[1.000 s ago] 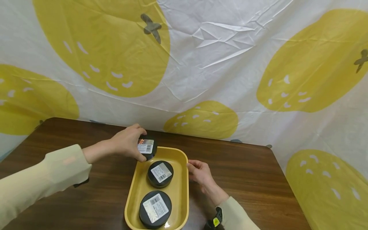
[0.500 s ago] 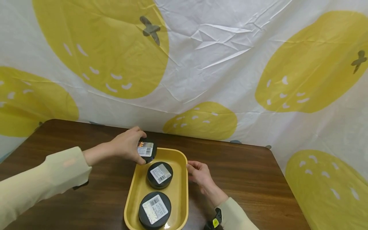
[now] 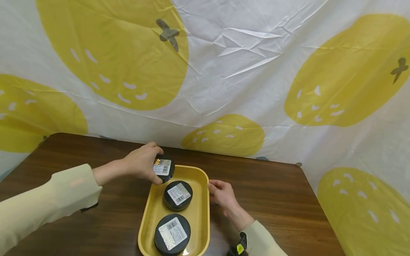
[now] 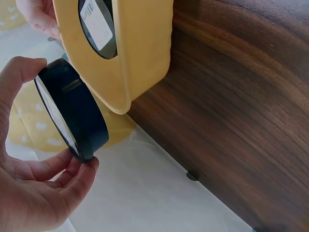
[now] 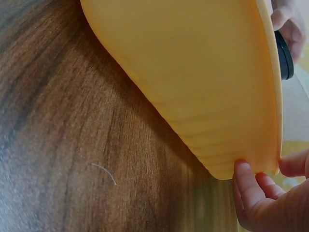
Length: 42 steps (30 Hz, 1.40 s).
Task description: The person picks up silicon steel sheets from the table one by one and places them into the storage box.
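Observation:
My left hand [image 3: 142,161] grips a round black flat container [image 3: 164,170] with a silvery barcode label, thumb on one side and fingers on the other. It is held tilted over the far left corner of the yellow tray [image 3: 201,202]. In the left wrist view this container [image 4: 77,108] shows its dark side wall, apart from the tray. On the tray's right side, my right hand [image 3: 225,197] pinches the rim; in the right wrist view its fingertips [image 5: 244,169] press the outer wall. Inside the tray lie a middle black container [image 3: 178,195] and a nearer one [image 3: 172,233], labels up.
Beneath everything is a dark brown wooden table [image 3: 266,199]. A white cloth [image 3: 243,89] with large yellow fruit prints hangs along its back edge. A dark band with a yellow patch [image 3: 241,246] sits at the right wrist.
The head view has shifted slightly. The held container is a touch lower against the tray's far corner; my right hand stays at the rim.

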Each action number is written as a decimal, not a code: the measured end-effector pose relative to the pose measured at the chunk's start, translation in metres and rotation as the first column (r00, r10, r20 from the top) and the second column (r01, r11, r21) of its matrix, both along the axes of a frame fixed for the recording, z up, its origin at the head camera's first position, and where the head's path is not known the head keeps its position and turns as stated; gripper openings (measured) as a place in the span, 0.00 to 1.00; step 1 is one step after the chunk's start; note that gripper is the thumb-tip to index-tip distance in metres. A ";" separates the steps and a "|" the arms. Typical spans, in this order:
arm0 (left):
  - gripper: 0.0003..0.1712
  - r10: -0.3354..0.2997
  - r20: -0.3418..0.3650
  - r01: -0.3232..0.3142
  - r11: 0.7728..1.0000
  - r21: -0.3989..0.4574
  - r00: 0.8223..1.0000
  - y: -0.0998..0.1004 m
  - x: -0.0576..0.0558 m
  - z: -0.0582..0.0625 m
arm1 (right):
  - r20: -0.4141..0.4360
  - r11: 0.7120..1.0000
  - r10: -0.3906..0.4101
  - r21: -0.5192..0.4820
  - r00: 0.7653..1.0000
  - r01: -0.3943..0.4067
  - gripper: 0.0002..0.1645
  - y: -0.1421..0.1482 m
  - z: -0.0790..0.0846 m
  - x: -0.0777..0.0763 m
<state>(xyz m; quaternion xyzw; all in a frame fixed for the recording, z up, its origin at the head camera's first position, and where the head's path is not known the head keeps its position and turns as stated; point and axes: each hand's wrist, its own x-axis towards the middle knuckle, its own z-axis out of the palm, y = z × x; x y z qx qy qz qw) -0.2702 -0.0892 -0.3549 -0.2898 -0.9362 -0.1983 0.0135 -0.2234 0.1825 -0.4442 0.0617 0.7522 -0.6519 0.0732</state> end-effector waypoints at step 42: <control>0.43 -0.085 0.055 0.085 0.996 0.000 0.995 0.029 0.005 -0.006 | -0.006 0.999 0.002 -0.039 1.000 -0.002 0.20 0.000 -0.001 0.000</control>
